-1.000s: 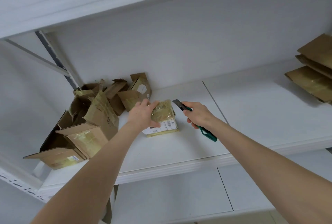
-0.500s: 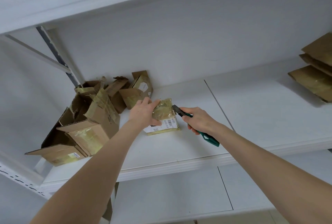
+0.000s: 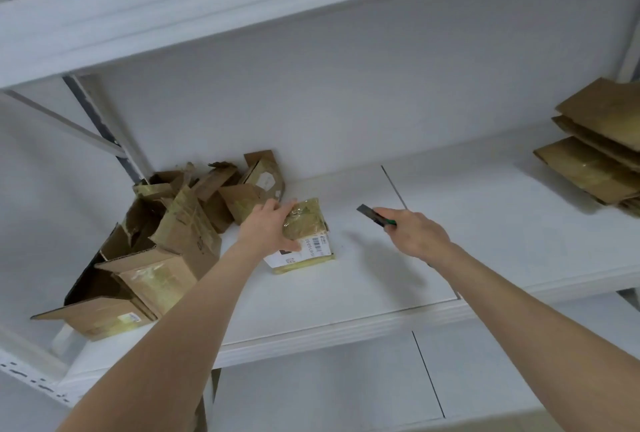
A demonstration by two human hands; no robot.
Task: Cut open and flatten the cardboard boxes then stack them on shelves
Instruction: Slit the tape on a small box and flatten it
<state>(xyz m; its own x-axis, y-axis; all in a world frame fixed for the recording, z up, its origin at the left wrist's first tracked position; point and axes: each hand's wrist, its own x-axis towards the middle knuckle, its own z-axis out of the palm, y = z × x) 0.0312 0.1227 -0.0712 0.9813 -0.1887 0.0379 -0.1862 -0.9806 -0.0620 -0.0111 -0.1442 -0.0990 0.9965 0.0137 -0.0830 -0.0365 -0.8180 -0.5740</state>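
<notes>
A small taped cardboard box [image 3: 306,236] with a white barcode label lies on the white shelf [image 3: 346,279]. My left hand [image 3: 268,229] grips its left side, thumb on the label and fingers over the far edge. To the right, my right hand [image 3: 417,236] holds a green-handled utility knife [image 3: 374,215], its dark blade pointing up and left, a short way clear of the box.
A heap of opened cardboard boxes [image 3: 162,248] fills the shelf's left end. A stack of flattened cardboard [image 3: 599,151] lies at the far right. Another white shelf [image 3: 173,6] hangs overhead, and a lower one [image 3: 329,383] shows below.
My right hand has pulled the knife away from the box's right edge, to the right and slightly up. My left hand keeps its hold on the box.
</notes>
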